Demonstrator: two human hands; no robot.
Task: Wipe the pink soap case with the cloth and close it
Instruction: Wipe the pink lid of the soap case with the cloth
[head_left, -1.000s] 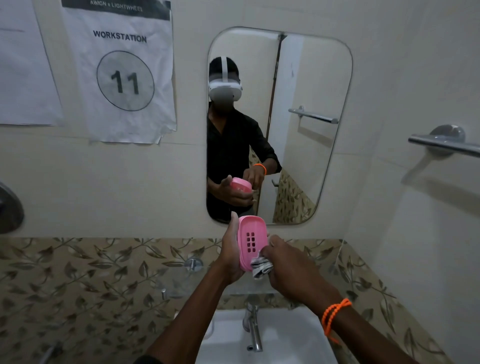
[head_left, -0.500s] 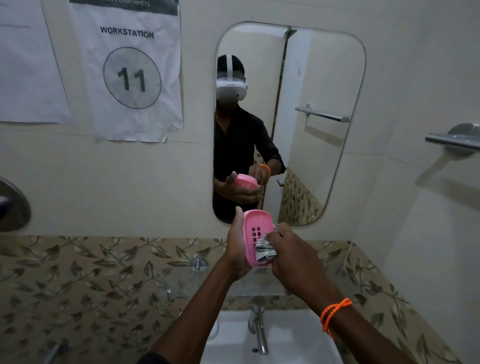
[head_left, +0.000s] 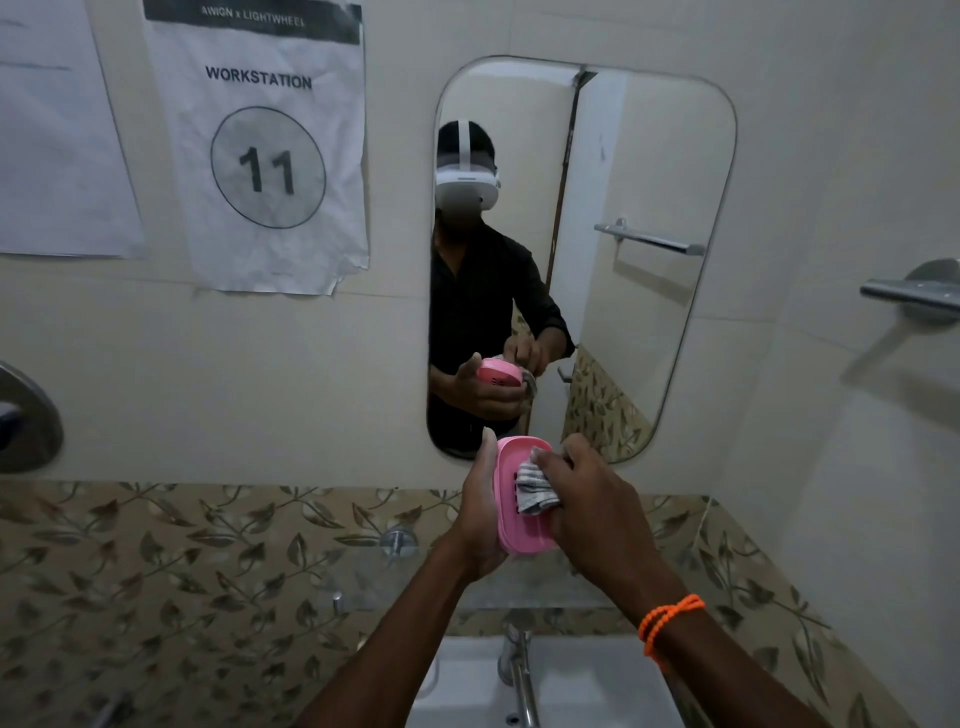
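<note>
1. Cloth now pressed higher on the soap case, over the drain slots near its middle; a second ago down at the lower edge, half a second ago partway up.
2. Means wiping under way, sweeping upward across the inner face; top part and rim probably not yet covered, closing not begun, no lid seen in the frame.
3. Left hand cupped round the case from the left side, thumb up along its edge, fingers behind and hidden.
4. Right hand bunched over the cloth, fingertips pinching it against the plastic; orange bracelet on that wrist.
5. Case held in mid-air at centre of frame, just below the mirror and above the sink and tap at bottom centre.
6. Looks: pink, oval, smooth plastic, shallow tray with raised rim and dark slots, stood on end with open face turned toward the right hand; any dirt or wet too small to tell.
7. Cloth: small, grey-and-white striped, crumpled.
</note>
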